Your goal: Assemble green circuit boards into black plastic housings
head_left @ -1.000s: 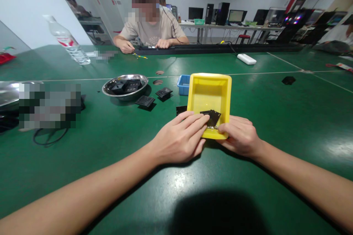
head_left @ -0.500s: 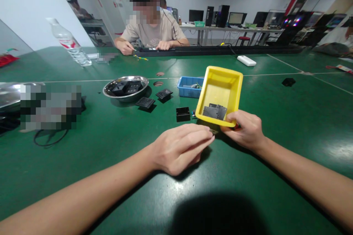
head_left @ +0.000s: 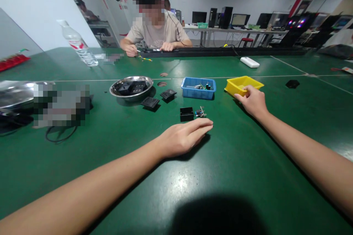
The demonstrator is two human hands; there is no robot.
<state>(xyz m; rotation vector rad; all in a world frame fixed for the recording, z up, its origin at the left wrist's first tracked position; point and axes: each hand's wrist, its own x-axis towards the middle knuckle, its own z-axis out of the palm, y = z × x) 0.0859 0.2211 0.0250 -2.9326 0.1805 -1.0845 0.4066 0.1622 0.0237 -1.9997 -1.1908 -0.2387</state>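
Observation:
My right hand [head_left: 254, 100] grips the near right rim of a small yellow plastic bin [head_left: 239, 85], which sits tilted or nearly level on the green table; its contents are hidden from this angle. Palm down, my left hand [head_left: 186, 137] hovers low over the table with its fingers pressed together. Whatever those fingers hold, if anything, is hidden. Just beyond them lie an open black box [head_left: 186, 114] and a small component with metal pins and a blue part [head_left: 200, 112]. Farther back stands a blue bin [head_left: 198, 93] with small metal and dark parts in it.
Two black square parts [head_left: 150, 102] lie beside a steel bowl [head_left: 116, 95] holding black pieces. A water bottle [head_left: 79, 47] stands at back left. A co-worker [head_left: 157, 29] sits opposite behind a long black rail [head_left: 220, 52]. A white case [head_left: 249, 62] and dark piece [head_left: 292, 84] lie right.
My right hand has lowered the yellow bin onto the table, away to the right, uncovering the blue bin. My left hand has shifted slightly away from me; the small flat piece at its fingertips no longer shows.

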